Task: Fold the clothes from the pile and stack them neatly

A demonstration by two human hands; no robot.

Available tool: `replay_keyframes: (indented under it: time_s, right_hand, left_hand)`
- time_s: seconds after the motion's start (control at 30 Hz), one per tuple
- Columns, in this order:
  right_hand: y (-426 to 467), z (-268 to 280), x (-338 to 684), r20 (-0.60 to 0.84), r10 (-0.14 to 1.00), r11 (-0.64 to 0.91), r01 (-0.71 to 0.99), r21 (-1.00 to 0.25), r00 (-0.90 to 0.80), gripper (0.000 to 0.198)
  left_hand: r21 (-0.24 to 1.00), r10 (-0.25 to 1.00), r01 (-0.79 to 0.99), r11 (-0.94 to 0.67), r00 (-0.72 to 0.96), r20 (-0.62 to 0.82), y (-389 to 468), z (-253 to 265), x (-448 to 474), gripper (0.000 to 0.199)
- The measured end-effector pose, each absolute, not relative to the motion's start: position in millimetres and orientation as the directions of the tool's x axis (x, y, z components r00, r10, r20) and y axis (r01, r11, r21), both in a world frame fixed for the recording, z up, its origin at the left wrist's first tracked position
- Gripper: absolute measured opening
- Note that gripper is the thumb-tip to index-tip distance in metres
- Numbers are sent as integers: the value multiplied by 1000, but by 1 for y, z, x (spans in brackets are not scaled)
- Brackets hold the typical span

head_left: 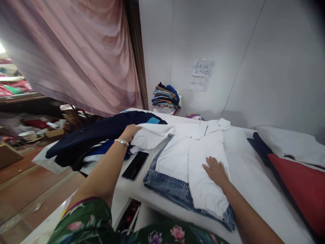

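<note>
A white jacket (175, 159) with a collar lies on top of a blue denim garment (165, 183) on the white table. My left hand (130, 133), with a bracelet at the wrist, is closed on the end of the jacket's sleeve, which stretches out to the left. Flat on the jacket's right side rests my right hand (215, 170), its fingers spread. One sleeve lies folded down the jacket's front beside that hand. Below the stretched sleeve is a black phone (135, 165).
Dark navy clothes (101, 130) are heaped at the table's left. Against the wall stands a stack of folded clothes (166, 98). Red cloth (297, 183) and white cloth (289, 142) lie at the right. A pink curtain (96, 51) hangs at the back left.
</note>
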State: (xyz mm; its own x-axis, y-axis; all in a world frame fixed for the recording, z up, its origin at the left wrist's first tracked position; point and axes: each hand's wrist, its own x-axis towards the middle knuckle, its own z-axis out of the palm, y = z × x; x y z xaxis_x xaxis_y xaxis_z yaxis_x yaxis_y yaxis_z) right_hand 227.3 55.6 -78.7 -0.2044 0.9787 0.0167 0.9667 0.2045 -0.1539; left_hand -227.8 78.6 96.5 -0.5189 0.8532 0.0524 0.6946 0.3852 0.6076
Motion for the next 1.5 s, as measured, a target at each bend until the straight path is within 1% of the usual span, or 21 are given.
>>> replay_keyframes:
  time_s: [0.1,0.13,0.2,0.27,0.3,0.37,0.43,0.47,0.53,0.63,0.73,0.8,0.9,0.97,1.03,1.13,1.2,1.3,1.37,1.43,1.5]
  right_hand:
    - [57,-77,226,-7,982,183,964,-191,-187,60]
    - [58,-73,226,-21,984,167,961,-222,-176,59]
    - [60,-57,223,-13,988,143,930,-337,-156,58]
    - [61,-28,218,61,986,165,830,-532,-157,57]
    - [61,-8,213,118,979,204,737,-644,-168,58]
    - [60,35,199,200,953,287,464,-838,-228,66]
    - [59,77,179,247,923,298,146,-943,-294,81]
    - [59,95,169,263,910,285,23,-958,-320,85]
    - [63,118,149,295,896,267,-129,-955,-332,84]
    - [77,127,132,319,924,266,-243,-933,-213,59]
    - [94,125,135,244,950,168,-337,-926,-196,35]
    - [102,125,140,181,947,76,-361,-929,-266,32]
    - [104,126,134,112,898,-23,-300,-954,-426,39]
    - [99,123,121,73,861,-38,-207,-978,-503,50]
    - [92,117,106,56,875,2,-111,-994,-482,65]
    - [83,105,93,108,908,110,-17,-994,-404,91]
    - [82,101,93,149,920,164,9,-986,-362,93]
    - [95,109,100,153,953,143,-58,-988,-262,70]
    - [116,128,112,135,971,101,-169,-980,-198,51]
    - [144,156,129,141,979,96,-282,-955,-145,40]
    - [175,188,153,193,976,144,-373,-917,-98,33]
  left_hand:
    - [815,903,547,190,-424,75,96,151,-212,24]
    - [921,930,384,71,-360,79,101,169,-205,21]
    - [978,959,197,-69,-259,119,110,200,-184,16]
    - [987,977,44,-157,-141,162,116,221,-157,11]
    - [982,979,-5,-189,-80,188,118,227,-140,9]
    - [965,964,-70,-254,56,258,120,230,-100,7]
    - [952,939,-77,-295,158,304,118,226,-58,5]
    - [955,935,-49,-293,193,297,115,222,-38,6]
    - [963,923,22,-269,292,251,109,215,-7,11]
    - [952,889,70,-298,383,250,98,205,5,23]
    - [928,903,111,-356,295,311,87,185,-24,28]
    - [947,945,161,-278,222,240,79,163,-50,33]
    - [993,970,81,-89,232,68,67,127,-73,46]
    - [999,954,-3,-45,296,44,61,109,-72,45]
    - [998,944,-20,-54,324,58,56,98,-64,38]
    - [979,948,110,-171,289,133,54,93,-52,27]
    - [943,931,185,-276,296,214,56,93,-51,30]
    - [940,921,163,-300,306,241,60,89,-65,51]
    - [939,952,220,-265,215,218,59,82,-81,57]
    - [870,975,440,-220,83,205,53,69,-99,55]
    - [699,986,708,-99,-27,167,41,51,-113,52]
